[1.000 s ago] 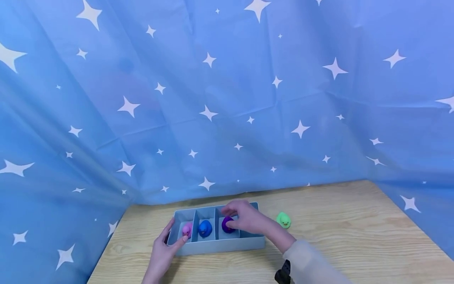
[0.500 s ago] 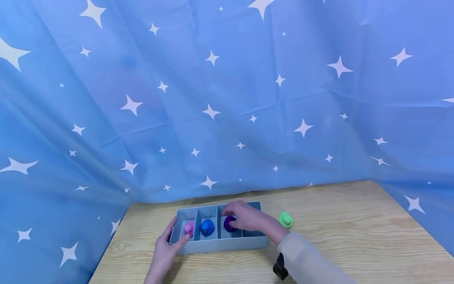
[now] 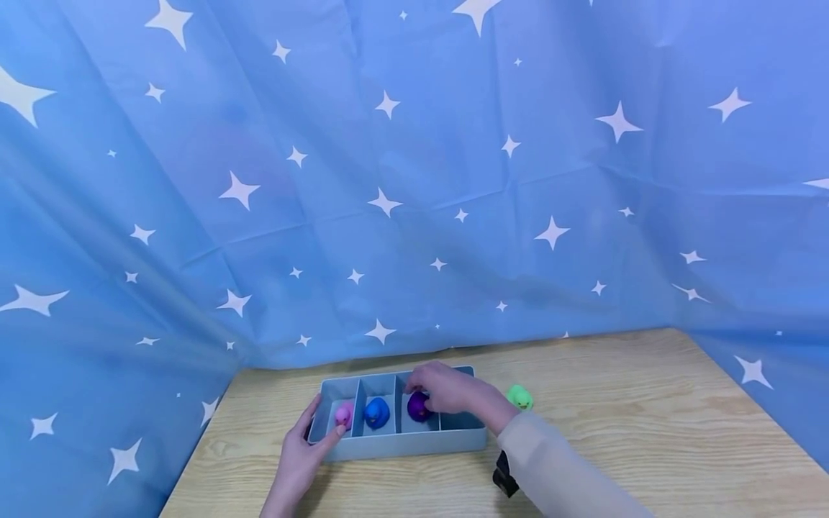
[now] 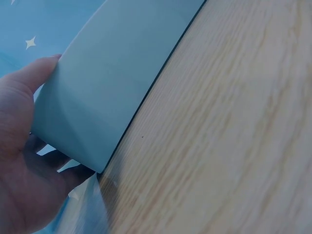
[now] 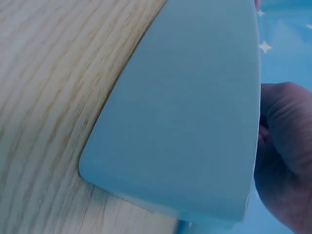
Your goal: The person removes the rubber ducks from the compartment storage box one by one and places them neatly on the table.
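A grey-blue divided box (image 3: 404, 446) stands on the table. My left hand (image 3: 299, 453) grips its left end, thumb on the front rim and fingers round the side; in the left wrist view the left hand (image 4: 24, 146) holds that corner. A pink rubber duck (image 3: 344, 414) sits in the leftmost compartment, a blue rubber duck (image 3: 376, 413) in the second. My right hand (image 3: 450, 392) reaches into the third compartment and holds a purple rubber duck (image 3: 417, 407) with thumb and fingers, partly hidden. In the right wrist view the box wall (image 5: 180, 122) hides the fingertips of the right hand (image 5: 287, 151).
A green rubber duck (image 3: 519, 396) stands on the wooden table (image 3: 648, 424) to the right of the box, just beyond the right forearm. The rightmost compartment (image 3: 461, 420) is partly covered by the right hand. A blue star-patterned cloth (image 3: 414, 180) hangs behind the table.
The purple duck has turned a little under my right hand, its thumb now farther to the right on it. My left hand stays on the box. The head view has shifted slightly.
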The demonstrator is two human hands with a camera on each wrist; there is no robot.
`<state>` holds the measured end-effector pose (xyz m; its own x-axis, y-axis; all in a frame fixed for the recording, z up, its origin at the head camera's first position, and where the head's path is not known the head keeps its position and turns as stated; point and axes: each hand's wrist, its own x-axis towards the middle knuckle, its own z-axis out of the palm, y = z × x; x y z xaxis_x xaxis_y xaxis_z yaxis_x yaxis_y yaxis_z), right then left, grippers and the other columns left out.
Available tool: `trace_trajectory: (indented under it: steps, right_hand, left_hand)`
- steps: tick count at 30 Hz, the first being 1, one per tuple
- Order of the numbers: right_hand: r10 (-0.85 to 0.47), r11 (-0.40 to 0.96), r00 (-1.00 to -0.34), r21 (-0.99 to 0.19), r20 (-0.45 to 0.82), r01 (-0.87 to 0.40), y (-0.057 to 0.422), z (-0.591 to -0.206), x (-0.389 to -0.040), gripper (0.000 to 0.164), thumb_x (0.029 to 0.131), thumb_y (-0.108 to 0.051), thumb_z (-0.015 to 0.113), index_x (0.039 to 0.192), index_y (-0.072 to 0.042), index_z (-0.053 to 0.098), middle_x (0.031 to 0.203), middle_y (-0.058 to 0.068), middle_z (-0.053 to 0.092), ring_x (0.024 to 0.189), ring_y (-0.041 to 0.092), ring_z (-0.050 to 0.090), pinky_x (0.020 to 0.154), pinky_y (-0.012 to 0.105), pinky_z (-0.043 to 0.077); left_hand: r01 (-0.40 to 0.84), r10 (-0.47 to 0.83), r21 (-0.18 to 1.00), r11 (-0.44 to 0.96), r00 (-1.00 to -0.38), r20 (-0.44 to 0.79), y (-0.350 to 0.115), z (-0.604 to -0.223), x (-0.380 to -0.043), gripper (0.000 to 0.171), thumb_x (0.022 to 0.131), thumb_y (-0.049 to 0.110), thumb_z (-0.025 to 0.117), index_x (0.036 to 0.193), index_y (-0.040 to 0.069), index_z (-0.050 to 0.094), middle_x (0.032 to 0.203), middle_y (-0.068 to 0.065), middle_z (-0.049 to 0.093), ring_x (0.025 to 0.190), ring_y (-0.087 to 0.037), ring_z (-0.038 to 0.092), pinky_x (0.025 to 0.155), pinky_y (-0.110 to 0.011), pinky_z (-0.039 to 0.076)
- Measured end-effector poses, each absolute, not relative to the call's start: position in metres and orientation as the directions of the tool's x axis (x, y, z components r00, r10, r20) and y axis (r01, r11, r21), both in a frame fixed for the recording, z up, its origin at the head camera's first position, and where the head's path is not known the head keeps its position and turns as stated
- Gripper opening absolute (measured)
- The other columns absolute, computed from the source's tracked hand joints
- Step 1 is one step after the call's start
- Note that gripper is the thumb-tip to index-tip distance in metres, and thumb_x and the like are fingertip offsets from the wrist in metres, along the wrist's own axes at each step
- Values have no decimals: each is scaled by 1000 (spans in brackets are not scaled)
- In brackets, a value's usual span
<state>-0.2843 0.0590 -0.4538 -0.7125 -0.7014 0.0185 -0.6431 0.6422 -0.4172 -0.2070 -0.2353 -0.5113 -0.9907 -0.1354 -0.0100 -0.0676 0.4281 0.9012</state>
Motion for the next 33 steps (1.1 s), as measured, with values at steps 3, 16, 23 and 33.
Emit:
trace_trajectory:
  steps: [3, 16, 23, 33]
  right_hand:
    - [-723, 631, -690, -383, 25, -675, 57, -454, -284, 34, 85, 10, 73, 114, -6, 76, 110, 2, 73, 107, 17, 65, 94, 32, 56]
    - [-747, 600, -664, -380, 49, -704, 56, -461, -291, 29, 86, 9, 73, 106, -12, 80, 102, -4, 73, 96, 9, 63, 89, 28, 56]
    - [-714, 593, -699, -508, 27, -625, 57, -459, -291, 20, 90, -2, 77, 107, -12, 79, 102, -5, 71, 94, 9, 61, 87, 28, 55]
    - [-704, 482, -709, -701, 48, -525, 62, -457, -288, 22, 86, 3, 78, 107, -6, 77, 100, -1, 68, 90, 12, 63, 79, 23, 56]
  left_hand:
    - [-66, -137, 901, 429, -990, -8, -235, -512, -207, 90, 88, 36, 82, 159, 5, 36, 161, -28, 31, 149, -49, 24, 120, -60, 23]
    - [-71, -147, 903, 423, -989, -9, -232, -512, -207, 88, 89, 35, 82, 159, 6, 37, 160, -28, 33, 148, -50, 25, 119, -64, 23]
    - [-73, -149, 901, 428, -989, -9, -232, -511, -207, 88, 89, 36, 82, 159, 6, 37, 160, -28, 33, 148, -50, 25, 119, -63, 24]
    - [-85, -149, 897, 434, -989, -21, -232, -511, -207, 90, 89, 41, 81, 159, 8, 37, 161, -27, 32, 148, -50, 24, 119, -63, 23]
